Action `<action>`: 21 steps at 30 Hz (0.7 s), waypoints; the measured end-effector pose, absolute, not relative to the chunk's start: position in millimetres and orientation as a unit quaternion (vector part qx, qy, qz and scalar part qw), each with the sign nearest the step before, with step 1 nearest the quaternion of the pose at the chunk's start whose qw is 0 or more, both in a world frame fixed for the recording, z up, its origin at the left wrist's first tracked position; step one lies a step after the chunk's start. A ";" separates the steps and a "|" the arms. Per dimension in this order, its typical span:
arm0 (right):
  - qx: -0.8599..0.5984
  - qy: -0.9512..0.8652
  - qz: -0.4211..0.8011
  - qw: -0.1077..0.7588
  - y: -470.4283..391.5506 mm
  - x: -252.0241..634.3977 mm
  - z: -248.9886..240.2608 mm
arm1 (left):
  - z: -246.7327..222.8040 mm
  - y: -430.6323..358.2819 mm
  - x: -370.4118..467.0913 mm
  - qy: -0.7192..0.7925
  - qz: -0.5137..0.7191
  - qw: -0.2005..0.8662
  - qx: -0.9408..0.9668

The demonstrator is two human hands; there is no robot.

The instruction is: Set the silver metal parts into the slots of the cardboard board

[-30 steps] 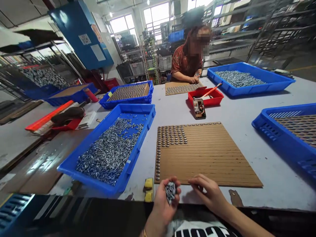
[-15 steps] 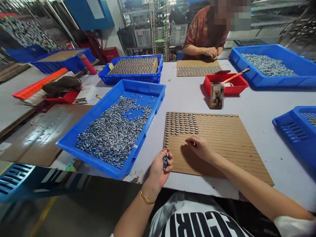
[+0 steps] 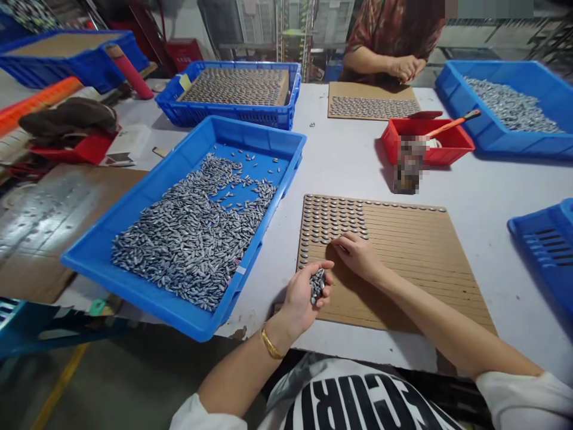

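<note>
My left hand is cupped around a small heap of grey spindle-shaped pieces, just over the left edge of a grooved cardboard sheet. Further up the sheet my right hand has its thumb and fingers pinched together at the lower edge of the laid pieces. Whether a piece sits between those fingertips I cannot make out. Rows of the same pieces line the sheet's upper left, with a single line along its top edge. A blue tray to the left holds a big loose pile.
A red box with an orange-handled tool stands beyond the sheet. Across the table a person works at another filled cardboard sheet. Blue bins stand at the right and a blue crate at the back.
My right hand has moved slightly up and left to the laid pieces. My left hand, still holding its heap, has come closer to it. The view has tipped down.
</note>
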State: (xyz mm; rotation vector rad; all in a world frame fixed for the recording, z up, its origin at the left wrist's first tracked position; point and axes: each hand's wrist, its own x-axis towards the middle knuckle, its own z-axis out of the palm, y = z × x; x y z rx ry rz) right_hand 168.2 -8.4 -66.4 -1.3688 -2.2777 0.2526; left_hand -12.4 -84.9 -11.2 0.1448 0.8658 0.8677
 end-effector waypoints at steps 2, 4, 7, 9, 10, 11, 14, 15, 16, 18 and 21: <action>-0.496 -0.835 0.080 0.224 -8.9 168.1 -65.2 | -8.7 -84.8 -10.6 0.408 0.403 0.816 0.075; -0.491 -0.843 0.069 0.209 -10.1 169.0 -64.5 | -5.1 -85.7 -7.3 0.413 0.401 0.813 0.088; -0.483 -0.853 0.050 0.190 -11.4 170.7 -65.0 | -0.4 -87.2 -0.2 0.424 0.401 0.806 0.098; -0.480 -0.858 0.038 0.180 -11.4 171.4 -66.3 | 1.0 -87.7 3.8 0.426 0.398 0.806 0.100; -0.479 -0.860 0.032 0.175 -11.2 171.5 -67.0 | 1.1 -87.9 5.1 0.424 0.395 0.809 0.102; -0.478 -0.861 0.025 0.171 -10.9 171.5 -67.8 | 0.9 -88.2 5.9 0.421 0.390 0.813 0.105; -0.476 -0.864 0.015 0.164 -9.9 171.2 -69.2 | -1.3 -89.7 6.1 0.414 0.383 0.818 0.113; -0.474 -0.865 0.015 0.163 -9.7 171.1 -69.2 | -2.4 -90.4 5.7 0.414 0.386 0.817 0.112; -0.473 -0.866 0.016 0.163 -9.5 171.0 -69.0 | -3.7 -91.2 5.1 0.415 0.391 0.815 0.109; -0.470 -0.867 0.020 0.164 -9.6 171.1 -68.2 | -6.3 -92.4 3.9 0.416 0.402 0.809 0.100; -0.468 -0.868 0.022 0.167 -10.7 171.3 -67.3 | -9.1 -92.8 2.3 0.418 0.411 0.807 0.073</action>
